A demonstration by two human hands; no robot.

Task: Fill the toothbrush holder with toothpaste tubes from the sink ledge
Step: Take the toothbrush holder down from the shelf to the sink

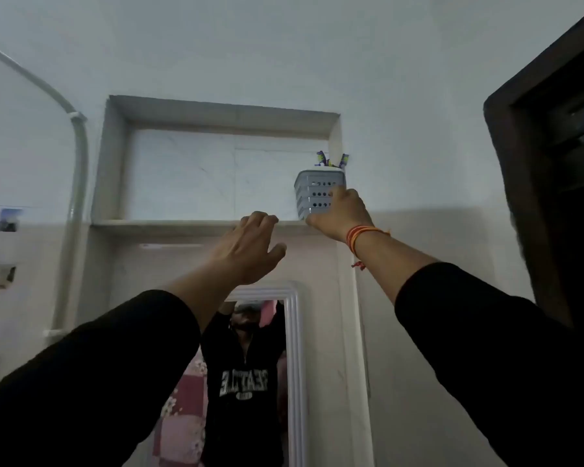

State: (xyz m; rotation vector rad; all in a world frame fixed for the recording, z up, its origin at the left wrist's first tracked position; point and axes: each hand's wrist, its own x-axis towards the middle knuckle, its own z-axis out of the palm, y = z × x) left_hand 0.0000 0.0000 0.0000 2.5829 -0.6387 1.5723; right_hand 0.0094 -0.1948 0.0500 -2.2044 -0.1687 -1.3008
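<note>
A grey perforated toothbrush holder (312, 190) stands at the right end of a high recessed wall shelf (196, 223). Blue and yellow toothpaste tube ends (331, 160) stick out of its top. My right hand (339, 212) is raised and wrapped around the holder's lower right side; a red and orange thread is tied at the wrist. My left hand (250, 246) is raised just below the shelf's front edge, left of the holder, fingers curled and apart, holding nothing.
A white-framed mirror (292, 365) hangs below the shelf and reflects a person in a dark top. A grey pipe (76, 183) runs down the left wall. A dark door frame (526, 183) stands at the right.
</note>
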